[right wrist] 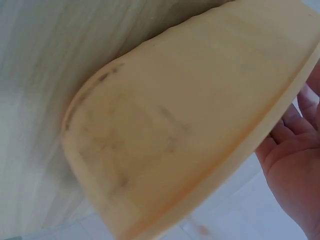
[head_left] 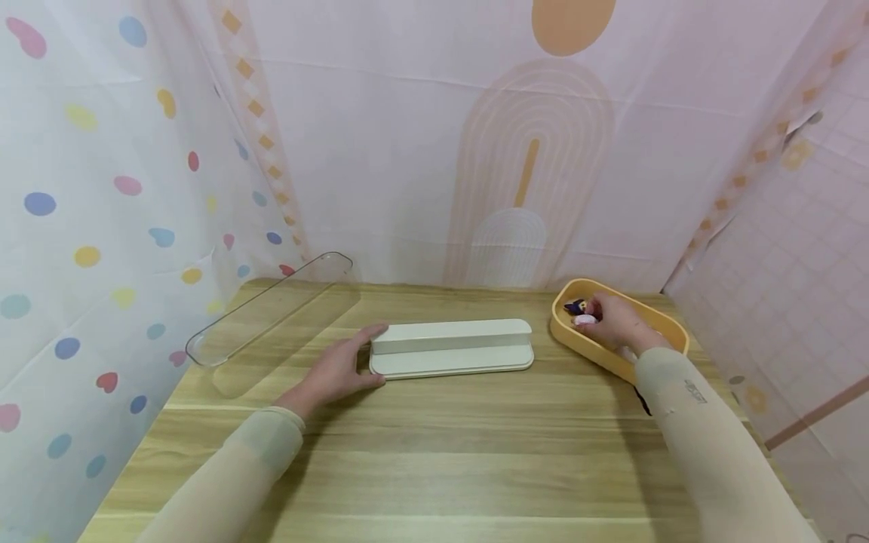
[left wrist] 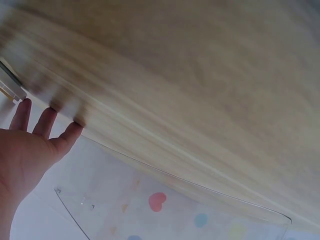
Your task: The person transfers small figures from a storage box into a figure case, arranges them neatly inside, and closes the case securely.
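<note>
My left hand (head_left: pixel 337 369) is at the left end of a white two-step display stand (head_left: pixel 451 360), thumb at the front corner and fingers at the back corner. In the left wrist view the fingers (left wrist: pixel 46 122) look spread and fairly straight, one tip at the stand's edge. On the right, my right hand (head_left: pixel 616 323) reaches into a yellow oval-ended tray (head_left: pixel 591 348). Its thumb and fingertips pinch a small white-and-pink figurine (head_left: pixel 584 320); a dark-blue and yellow figurine (head_left: pixel 575 307) lies right beside them. The tray's wall (right wrist: pixel 165 125) hides the fingertips in the right wrist view.
A clear, long cover with rounded ends (head_left: pixel 271 313) stands at the table's back left, near the dotted curtain (head_left: pixel 88 226). Patterned cloth (head_left: pixel 407 151) hangs behind the wooden table (head_left: pixel 434 460). A dark strip (head_left: pixel 642 401) shows below the tray, by the right sleeve.
</note>
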`<state>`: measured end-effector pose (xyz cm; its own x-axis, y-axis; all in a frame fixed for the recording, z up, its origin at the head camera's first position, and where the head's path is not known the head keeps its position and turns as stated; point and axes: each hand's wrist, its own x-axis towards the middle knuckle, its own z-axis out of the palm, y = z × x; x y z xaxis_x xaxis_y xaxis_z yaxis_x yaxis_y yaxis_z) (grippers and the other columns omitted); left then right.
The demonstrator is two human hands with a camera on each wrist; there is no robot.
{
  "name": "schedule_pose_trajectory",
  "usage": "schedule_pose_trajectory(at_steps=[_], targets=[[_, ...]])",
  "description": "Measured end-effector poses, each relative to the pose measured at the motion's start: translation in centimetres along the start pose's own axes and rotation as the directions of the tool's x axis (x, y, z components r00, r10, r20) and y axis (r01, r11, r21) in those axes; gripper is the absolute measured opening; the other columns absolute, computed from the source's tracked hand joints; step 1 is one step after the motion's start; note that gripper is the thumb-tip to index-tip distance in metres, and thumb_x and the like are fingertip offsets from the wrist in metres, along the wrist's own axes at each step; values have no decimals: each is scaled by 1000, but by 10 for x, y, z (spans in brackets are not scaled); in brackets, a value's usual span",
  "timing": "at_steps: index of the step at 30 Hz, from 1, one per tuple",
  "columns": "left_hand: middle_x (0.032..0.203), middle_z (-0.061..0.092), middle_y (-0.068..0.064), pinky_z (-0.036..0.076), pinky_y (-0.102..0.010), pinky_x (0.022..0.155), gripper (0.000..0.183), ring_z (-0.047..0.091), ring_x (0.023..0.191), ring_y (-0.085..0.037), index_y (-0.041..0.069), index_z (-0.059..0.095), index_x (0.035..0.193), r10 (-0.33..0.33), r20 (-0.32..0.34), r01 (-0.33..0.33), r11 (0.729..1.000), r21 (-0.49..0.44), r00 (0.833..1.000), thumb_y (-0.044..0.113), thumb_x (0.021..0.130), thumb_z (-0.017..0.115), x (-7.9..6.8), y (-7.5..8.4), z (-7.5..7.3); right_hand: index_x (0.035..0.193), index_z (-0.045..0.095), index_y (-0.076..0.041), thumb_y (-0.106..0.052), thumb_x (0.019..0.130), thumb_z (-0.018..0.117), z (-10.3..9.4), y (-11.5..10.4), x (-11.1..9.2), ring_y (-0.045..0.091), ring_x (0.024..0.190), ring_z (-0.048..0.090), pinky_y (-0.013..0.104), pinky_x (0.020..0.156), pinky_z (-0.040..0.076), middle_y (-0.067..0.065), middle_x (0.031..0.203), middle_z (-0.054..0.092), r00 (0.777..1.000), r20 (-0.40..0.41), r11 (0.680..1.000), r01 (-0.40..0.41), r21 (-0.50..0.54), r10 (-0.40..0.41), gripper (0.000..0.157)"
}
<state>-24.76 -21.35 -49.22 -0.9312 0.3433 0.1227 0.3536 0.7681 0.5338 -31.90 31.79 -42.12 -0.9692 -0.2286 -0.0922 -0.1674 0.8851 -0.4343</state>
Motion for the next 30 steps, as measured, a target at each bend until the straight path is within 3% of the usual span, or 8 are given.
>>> schedule_pose_trajectory(at_steps=[5,12,17,22,25,28,30], targets=[[148,65,-21,48,-63,114,98,62,135,-44,24,39,165,-5,-8,5,1000,9,1000,29,84,94,0,-1,0,108,62,-6,-31,97,80,5,1,-5,26,92,59,38,82,49,11,101,66,998,-62,1000,-19,16,20,32],[150,64,-20,48,-63,114,98,62,135,-44,24,39,166,5,-5,-5,1000,14,1000,29,84,93,0,0,1,102,63,-8,-33,95,83,12,6,-9,24,81,58,35,72,43,7,89,65,986,-167,998,13,-60,-23,32],[147,65,-21,49,-63,112,98,63,133,-43,24,39,165,8,-7,-7,1000,18,1000,30,84,94,-1,0,1,109,62,-8,-32,95,81,4,1,-9,28,87,62,34,73,47,15,100,71,978,-206,1000,-13,24,18,34],[144,67,-22,50,-63,111,99,65,130,-42,23,40,165,12,-13,-11,1000,19,1000,29,82,94,-1,-1,1,117,60,-5,-29,96,80,-15,-25,-8,38,107,66,38,83,51,29,122,72,970,-244,986,24,168,18,38],[142,68,-21,50,-62,110,99,65,129,-41,23,40,164,10,-14,-10,1000,15,1000,28,82,95,-1,-2,1,119,61,-5,-28,96,81,-18,-48,-6,40,104,68,35,78,53,29,125,72,972,-233,972,70,226,-16,38],[143,68,-20,50,-62,111,98,65,130,-40,23,40,165,8,-10,-8,1000,12,1000,28,83,94,0,-3,2,118,64,-4,-24,94,83,-10,-73,-1,36,100,70,31,75,53,26,120,75,968,-229,961,158,227,-105,36],[145,67,-20,49,-62,113,98,64,132,-41,23,40,165,10,-7,-10,1000,8,1000,28,83,94,1,-3,3,116,67,-3,-20,92,85,-1,-93,2,36,102,72,35,78,56,23,117,76,958,-226,947,228,225,-177,35]])
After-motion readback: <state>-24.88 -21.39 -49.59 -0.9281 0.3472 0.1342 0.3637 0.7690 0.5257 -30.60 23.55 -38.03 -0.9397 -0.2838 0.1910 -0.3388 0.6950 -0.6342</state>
